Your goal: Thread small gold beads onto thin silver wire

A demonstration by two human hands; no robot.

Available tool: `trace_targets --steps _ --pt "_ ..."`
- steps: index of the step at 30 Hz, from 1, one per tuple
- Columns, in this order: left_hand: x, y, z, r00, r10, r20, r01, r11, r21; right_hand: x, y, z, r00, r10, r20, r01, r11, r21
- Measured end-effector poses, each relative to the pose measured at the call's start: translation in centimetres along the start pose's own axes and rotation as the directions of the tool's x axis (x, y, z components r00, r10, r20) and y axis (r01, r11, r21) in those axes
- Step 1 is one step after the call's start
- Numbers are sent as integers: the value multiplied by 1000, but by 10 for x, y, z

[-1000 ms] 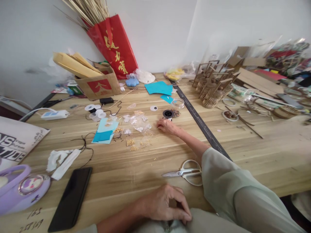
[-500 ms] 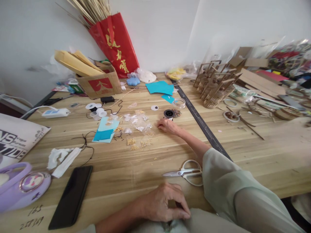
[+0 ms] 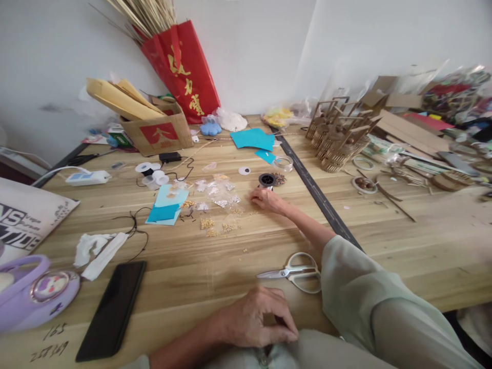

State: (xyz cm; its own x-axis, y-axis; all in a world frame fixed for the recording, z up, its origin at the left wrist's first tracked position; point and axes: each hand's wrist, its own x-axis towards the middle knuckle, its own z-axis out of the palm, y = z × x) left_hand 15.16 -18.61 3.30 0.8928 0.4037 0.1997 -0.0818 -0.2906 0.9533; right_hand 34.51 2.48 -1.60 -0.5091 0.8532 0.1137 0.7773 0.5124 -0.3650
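My right hand [image 3: 269, 199] reaches far out over the wooden table [image 3: 384, 236], fingers curled down onto the wood. It rests just in front of a black spool [image 3: 266, 180] and beside several small clear packets of gold beads [image 3: 221, 202]. Whatever its fingertips pinch is too small to make out. My left hand [image 3: 254, 320] lies at the near table edge against pale green cloth. Its thumb and fingers are pressed together, with their contents hidden. White-handled scissors [image 3: 294, 272] lie shut between the two arms.
A black phone [image 3: 111, 309] and a purple round case [image 3: 36, 300] lie at the near left. Teal paper [image 3: 166, 206], a cardboard box [image 3: 159, 134], a red bag of sticks [image 3: 182, 72] and wooden baskets [image 3: 338, 138] stand farther back. A dark strip [image 3: 319, 197] runs between the tables.
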Motion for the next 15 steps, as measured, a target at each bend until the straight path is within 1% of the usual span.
trace_targets --steps 5,8,9,11,15 --pt "-1 2 -1 1000 -4 26 3 999 39 -8 -8 -11 1000 -15 -2 15 1000 -5" --pt "-1 3 -2 999 -22 33 20 998 67 -22 -14 -25 1000 -13 -7 13 1000 -20" --pt "-2 4 -3 999 -24 36 22 997 72 -29 -15 -31 1000 5 -3 -5 999 -49" --pt "-2 6 -4 999 -21 41 17 997 77 -45 -20 -44 998 58 40 -53 991 -123" --pt "-2 14 -11 999 40 10 -41 996 76 -88 -37 -71 975 133 177 -100 978 -183"
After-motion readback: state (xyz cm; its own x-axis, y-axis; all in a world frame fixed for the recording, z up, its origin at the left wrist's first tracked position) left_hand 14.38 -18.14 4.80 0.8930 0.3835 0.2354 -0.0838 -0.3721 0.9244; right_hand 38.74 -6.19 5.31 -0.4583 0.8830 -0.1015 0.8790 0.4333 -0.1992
